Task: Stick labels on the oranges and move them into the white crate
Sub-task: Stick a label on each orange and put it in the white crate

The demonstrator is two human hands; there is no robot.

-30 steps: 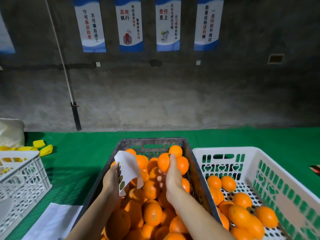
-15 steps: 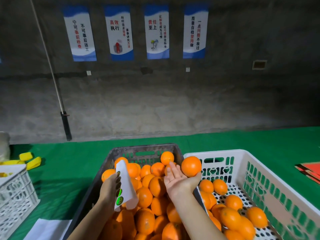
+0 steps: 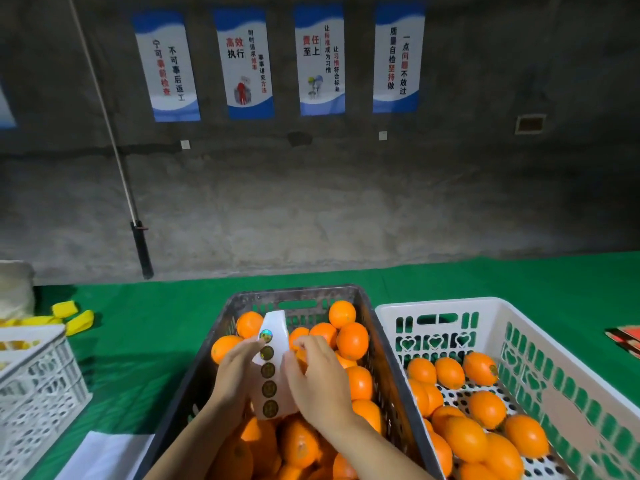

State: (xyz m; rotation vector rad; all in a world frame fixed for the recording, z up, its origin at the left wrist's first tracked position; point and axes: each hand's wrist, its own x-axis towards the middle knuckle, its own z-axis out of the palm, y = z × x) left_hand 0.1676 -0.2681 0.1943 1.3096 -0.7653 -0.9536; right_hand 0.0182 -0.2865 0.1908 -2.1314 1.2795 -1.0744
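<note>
A dark crate point(image 3: 391, 372) in front of me is full of oranges point(image 3: 351, 341). To its right stands the white crate point(image 3: 440, 303) with several oranges point(image 3: 486, 410) on its perforated floor. My left hand point(image 3: 237, 374) holds a white label strip point(image 3: 275, 358) upright over the dark crate; a column of round stickers runs down it. My right hand point(image 3: 320, 381) is against the strip's right edge, back towards me, fingers curled round an orange point(image 3: 299, 356) that is mostly hidden, thumb touching the strip.
A second white crate point(image 3: 34, 386) sits at the left, with yellow pieces point(image 3: 72, 317) behind it. White paper point(image 3: 104, 455) lies on the green cloth point(image 3: 156, 341) near the front. A pole point(image 3: 138, 247) leans on the wall. Something red point(image 3: 627, 341) lies at the right edge.
My right hand lifted an orange out of the dark crate, then brought it back left to the label strip. My left hand turned the strip so its stickers face me.
</note>
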